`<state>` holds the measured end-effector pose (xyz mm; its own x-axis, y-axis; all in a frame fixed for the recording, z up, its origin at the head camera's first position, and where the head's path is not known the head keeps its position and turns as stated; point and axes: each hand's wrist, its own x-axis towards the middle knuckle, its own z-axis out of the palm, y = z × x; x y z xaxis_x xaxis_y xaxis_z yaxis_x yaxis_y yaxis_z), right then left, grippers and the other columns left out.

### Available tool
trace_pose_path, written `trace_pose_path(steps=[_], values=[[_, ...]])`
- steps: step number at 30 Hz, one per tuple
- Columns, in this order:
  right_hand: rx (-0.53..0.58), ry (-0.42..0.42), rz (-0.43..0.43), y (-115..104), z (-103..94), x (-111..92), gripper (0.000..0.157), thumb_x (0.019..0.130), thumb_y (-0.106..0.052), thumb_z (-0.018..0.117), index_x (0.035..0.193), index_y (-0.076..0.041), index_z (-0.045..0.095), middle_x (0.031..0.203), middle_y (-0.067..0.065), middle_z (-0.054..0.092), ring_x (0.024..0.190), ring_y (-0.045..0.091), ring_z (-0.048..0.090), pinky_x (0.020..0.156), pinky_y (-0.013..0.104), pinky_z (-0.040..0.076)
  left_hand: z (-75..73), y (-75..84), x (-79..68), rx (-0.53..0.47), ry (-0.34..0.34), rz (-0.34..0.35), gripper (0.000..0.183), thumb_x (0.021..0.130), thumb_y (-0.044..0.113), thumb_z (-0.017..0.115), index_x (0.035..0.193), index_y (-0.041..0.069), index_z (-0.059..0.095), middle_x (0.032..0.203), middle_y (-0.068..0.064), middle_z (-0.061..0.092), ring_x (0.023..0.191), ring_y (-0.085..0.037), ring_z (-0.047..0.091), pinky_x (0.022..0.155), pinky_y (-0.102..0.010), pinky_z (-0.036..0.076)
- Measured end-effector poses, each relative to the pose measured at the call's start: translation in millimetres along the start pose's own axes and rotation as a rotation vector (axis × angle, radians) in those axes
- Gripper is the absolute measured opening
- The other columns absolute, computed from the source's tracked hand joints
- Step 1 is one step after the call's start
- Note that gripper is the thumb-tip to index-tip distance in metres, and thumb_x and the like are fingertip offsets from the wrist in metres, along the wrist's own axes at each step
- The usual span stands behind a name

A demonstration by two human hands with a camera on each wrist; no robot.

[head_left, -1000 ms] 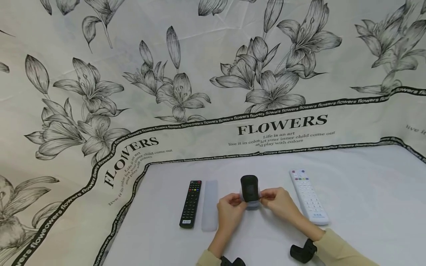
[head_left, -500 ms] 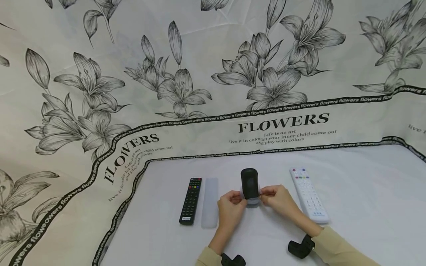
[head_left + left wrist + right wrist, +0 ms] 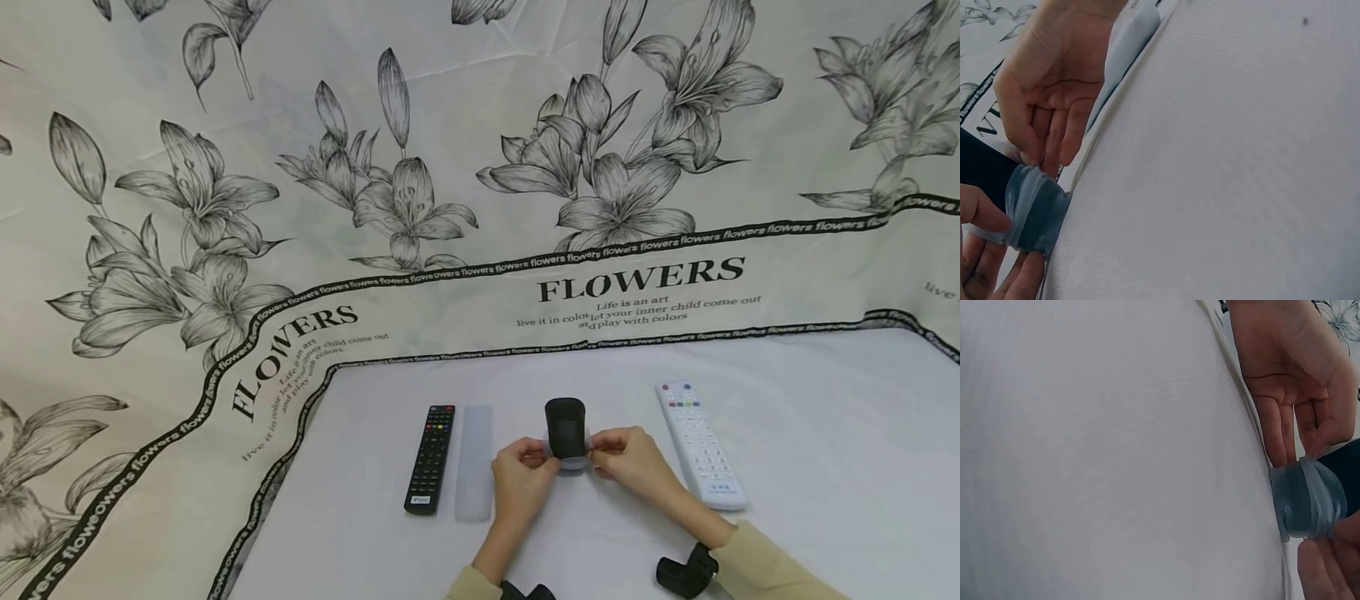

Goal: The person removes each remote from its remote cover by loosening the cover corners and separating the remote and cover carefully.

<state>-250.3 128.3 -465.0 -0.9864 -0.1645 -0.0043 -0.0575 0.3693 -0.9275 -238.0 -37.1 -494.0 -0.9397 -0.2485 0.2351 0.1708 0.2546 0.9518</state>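
In the middle of the table a black remote control (image 3: pixel 566 427), seen end-on with a rounded top, stands tilted up with its lower end inside a translucent silicone sleeve (image 3: pixel 573 463). The sleeve (image 3: pixel 1041 209) is bunched into folds around the dark body in the left wrist view. My left hand (image 3: pixel 521 487) pinches the sleeve's left edge between thumb and fingers. On the opposite side my right hand (image 3: pixel 637 467) pinches its right edge. The right wrist view shows the sleeve's closed end (image 3: pixel 1294 503) close over the white cloth.
Left of my hands lie a black remote (image 3: pixel 430 460) with buttons up and a flat, pale translucent sleeve (image 3: pixel 473 463). A white remote (image 3: pixel 701 446) lies beyond my right hand. A flower-printed cloth (image 3: pixel 450 200) hangs behind the white table (image 3: pixel 352 550).
The remote in my hands rose slightly and then tipped back down. My right fingers shifted a little along the sleeve's edge. Both hands keep their pinch; the things lying on the table stay put.
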Motion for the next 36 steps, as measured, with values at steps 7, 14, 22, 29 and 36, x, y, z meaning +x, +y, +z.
trace_pose_path(steps=[7, 14, 22, 29, 36], values=[[-0.013, 0.021, -0.006, 1.3, -0.5, 2.6, 0.022, 0.079, 0.001, 0.066, 0.098, 0.014, 0.068, 0.091, 0.024, 0.072, 0.069, 0.013, 0.068, 0.059, 0.022, 0.056, 2.7, 1.3, 0.7, 0.000, 0.017, 0.008, 0.013, 0.061, -0.006, 0.067, 0.071, 0.002, 0.069, 0.065, -0.009, 0.070, 0.057, -0.001, 0.062, 0.053, -0.016, 0.049], [0.003, 0.021, 0.049, 12.2, 6.6, -7.8, 0.022, 0.076, 0.000, 0.066, 0.095, 0.011, 0.070, 0.090, 0.021, 0.073, 0.069, 0.012, 0.068, 0.060, 0.023, 0.056, 0.1, -1.5, -12.1, 0.050, -0.009, -0.019, 0.012, 0.060, -0.004, 0.069, 0.069, 0.004, 0.068, 0.062, -0.004, 0.069, 0.055, 0.003, 0.059, 0.051, -0.015, 0.048], [-0.012, 0.037, 0.067, 10.4, 10.3, -7.8, 0.021, 0.072, -0.001, 0.066, 0.091, 0.008, 0.071, 0.085, 0.017, 0.073, 0.066, 0.013, 0.067, 0.058, 0.023, 0.055, -2.0, 1.7, -9.7, 0.105, -0.015, -0.011, 0.014, 0.058, -0.005, 0.068, 0.065, 0.007, 0.067, 0.058, -0.001, 0.067, 0.051, 0.006, 0.056, 0.050, -0.014, 0.047], [-0.043, 0.054, 0.108, 1.9, 8.4, -0.8, 0.018, 0.072, 0.000, 0.066, 0.088, 0.006, 0.071, 0.082, 0.015, 0.072, 0.062, 0.014, 0.065, 0.054, 0.028, 0.056, -2.9, 6.8, 2.8, 0.131, -0.065, -0.042, 0.011, 0.059, -0.004, 0.070, 0.065, 0.006, 0.068, 0.059, -0.001, 0.067, 0.053, 0.003, 0.057, 0.052, -0.015, 0.048], [-0.093, 0.053, 0.088, -1.3, 6.1, 1.0, 0.015, 0.074, -0.002, 0.067, 0.087, 0.003, 0.072, 0.080, 0.012, 0.072, 0.055, 0.013, 0.060, 0.047, 0.028, 0.054, -4.1, 12.4, 8.9, 0.163, -0.087, -0.039, 0.011, 0.057, -0.004, 0.070, 0.061, 0.006, 0.067, 0.057, -0.001, 0.067, 0.049, 0.004, 0.054, 0.049, -0.015, 0.045]])
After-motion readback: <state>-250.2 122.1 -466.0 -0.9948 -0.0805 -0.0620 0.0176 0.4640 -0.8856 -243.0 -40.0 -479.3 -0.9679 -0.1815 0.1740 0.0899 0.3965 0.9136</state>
